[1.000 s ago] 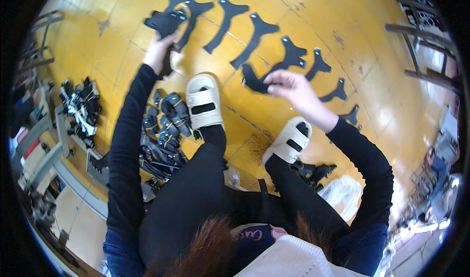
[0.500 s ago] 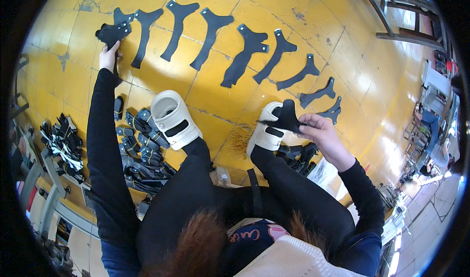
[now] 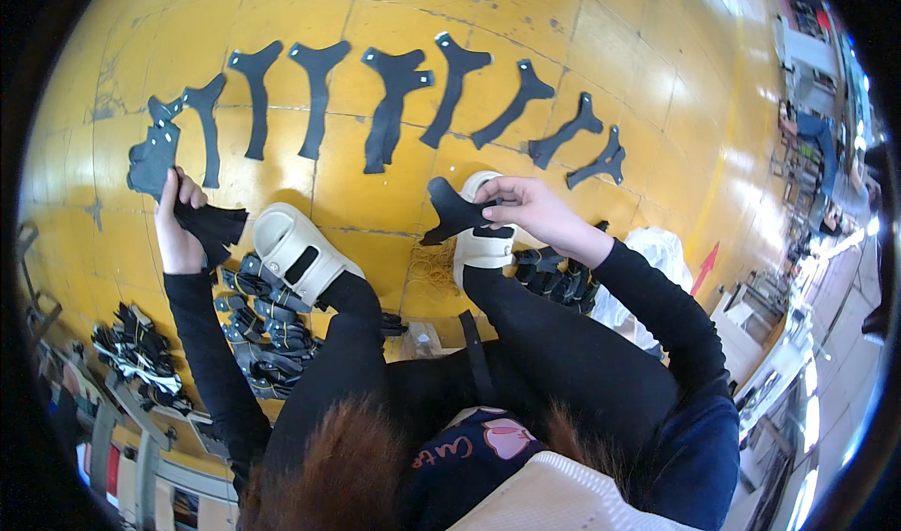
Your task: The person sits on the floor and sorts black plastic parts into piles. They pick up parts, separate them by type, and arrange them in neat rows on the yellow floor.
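Observation:
My left hand [image 3: 180, 235] is closed around a bunch of black Y-shaped fabric pieces [image 3: 153, 158]. Their wide ends, with small white labels, point away from me, and their narrow ends [image 3: 218, 223] hang out toward my left shoe. In my right hand [image 3: 540, 214], a single black Y-shaped fabric piece [image 3: 452, 212] is pinched between thumb and fingers above my right shoe. Beyond both hands, several similar pieces lie in a curved row on the floor, among them a long one [image 3: 319, 99] and an overlapping pair [image 3: 383, 123].
My cream shoes [image 3: 305, 254] stand on the yellow tiled floor [image 3: 375, 226]. Banded dark bundles [image 3: 272, 329] lie beside my left leg, with another pile [image 3: 141, 353] farther left. Tan rubber bands [image 3: 432, 266] lie between my feet. A clear plastic bag [image 3: 648, 263] sits at the right.
My left hand has come nearer to me, bringing its bunch of pieces along. My right hand still pinches its single piece, now slightly farther left. The whole view has shifted.

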Action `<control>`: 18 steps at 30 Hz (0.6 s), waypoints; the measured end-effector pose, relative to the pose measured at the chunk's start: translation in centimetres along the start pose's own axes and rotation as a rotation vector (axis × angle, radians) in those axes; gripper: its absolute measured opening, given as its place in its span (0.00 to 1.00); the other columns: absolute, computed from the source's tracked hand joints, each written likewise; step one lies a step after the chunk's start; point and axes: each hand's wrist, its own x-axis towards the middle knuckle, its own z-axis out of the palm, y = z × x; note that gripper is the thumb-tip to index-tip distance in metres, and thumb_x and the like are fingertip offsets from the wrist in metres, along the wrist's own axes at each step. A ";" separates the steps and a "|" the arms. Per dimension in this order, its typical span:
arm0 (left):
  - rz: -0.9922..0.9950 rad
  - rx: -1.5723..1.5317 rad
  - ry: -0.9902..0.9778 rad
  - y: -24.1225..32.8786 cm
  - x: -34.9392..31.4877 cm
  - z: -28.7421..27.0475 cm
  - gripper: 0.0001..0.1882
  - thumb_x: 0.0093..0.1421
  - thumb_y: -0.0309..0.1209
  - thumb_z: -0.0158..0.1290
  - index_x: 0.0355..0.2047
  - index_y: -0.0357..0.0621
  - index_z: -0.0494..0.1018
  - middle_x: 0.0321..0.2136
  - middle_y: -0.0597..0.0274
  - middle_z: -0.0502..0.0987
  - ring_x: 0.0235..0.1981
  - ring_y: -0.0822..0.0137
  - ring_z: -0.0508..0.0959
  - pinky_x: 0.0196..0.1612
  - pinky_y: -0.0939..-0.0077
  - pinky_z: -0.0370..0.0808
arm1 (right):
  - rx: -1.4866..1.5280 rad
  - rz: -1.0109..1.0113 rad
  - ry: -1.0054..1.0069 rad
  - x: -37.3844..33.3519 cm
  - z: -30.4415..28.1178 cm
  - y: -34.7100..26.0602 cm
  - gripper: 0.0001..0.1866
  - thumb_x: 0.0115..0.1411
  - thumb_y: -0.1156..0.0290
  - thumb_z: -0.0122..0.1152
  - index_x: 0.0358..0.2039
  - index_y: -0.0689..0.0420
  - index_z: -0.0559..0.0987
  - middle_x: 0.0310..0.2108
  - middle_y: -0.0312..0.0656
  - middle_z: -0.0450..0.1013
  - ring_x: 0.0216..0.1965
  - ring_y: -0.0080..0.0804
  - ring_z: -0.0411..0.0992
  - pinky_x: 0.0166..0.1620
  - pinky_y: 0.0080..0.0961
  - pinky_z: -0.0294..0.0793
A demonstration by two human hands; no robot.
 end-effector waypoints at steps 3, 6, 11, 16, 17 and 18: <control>-0.040 0.000 -0.093 -2.6 -1.5 2.8 0.19 0.66 0.38 0.44 0.50 0.36 0.64 0.26 0.67 0.63 0.28 0.73 0.63 0.35 0.80 0.64 | -0.009 -0.016 0.055 -1.8 -1.1 0.9 0.10 0.57 0.77 0.56 0.41 0.61 0.75 0.34 0.34 0.73 0.36 0.18 0.70 0.43 0.17 0.69; -0.171 -0.094 -0.216 -4.2 -3.8 6.5 0.28 0.68 0.41 0.36 0.61 0.34 0.52 0.51 0.47 0.67 0.45 0.60 0.70 0.49 0.70 0.69 | 0.015 -0.119 0.185 -3.7 -3.1 1.8 0.12 0.56 0.76 0.58 0.42 0.61 0.76 0.34 0.33 0.73 0.36 0.17 0.69 0.43 0.16 0.67; -0.328 -0.185 -0.430 -9.1 -5.1 7.8 0.27 0.68 0.44 0.35 0.60 0.37 0.54 0.53 0.50 0.67 0.45 0.59 0.72 0.50 0.64 0.70 | 0.328 -0.306 0.454 -5.6 -4.9 4.8 0.13 0.57 0.78 0.58 0.44 0.63 0.75 0.38 0.35 0.73 0.38 0.19 0.70 0.45 0.17 0.68; -0.393 -0.069 -0.449 -12.2 -6.4 9.8 0.22 0.67 0.39 0.40 0.55 0.35 0.60 0.49 0.48 0.71 0.47 0.57 0.73 0.54 0.58 0.70 | 0.437 -0.432 0.546 -4.2 -6.0 5.5 0.12 0.59 0.76 0.56 0.44 0.62 0.75 0.37 0.36 0.73 0.39 0.19 0.70 0.45 0.18 0.70; -0.383 -0.072 -0.397 -12.6 -6.6 9.8 0.22 0.66 0.38 0.41 0.54 0.34 0.60 0.48 0.48 0.71 0.47 0.56 0.74 0.54 0.58 0.69 | 0.377 -0.436 0.517 -3.5 -6.8 5.3 0.12 0.60 0.75 0.56 0.44 0.62 0.75 0.36 0.35 0.73 0.37 0.19 0.71 0.44 0.18 0.72; -0.370 -0.083 -0.341 -13.2 -6.9 9.8 0.22 0.66 0.37 0.42 0.54 0.33 0.60 0.47 0.48 0.72 0.46 0.56 0.74 0.54 0.58 0.69 | 0.346 -0.439 0.535 -3.1 -7.6 5.1 0.11 0.60 0.75 0.56 0.44 0.62 0.75 0.35 0.35 0.73 0.36 0.19 0.72 0.43 0.17 0.72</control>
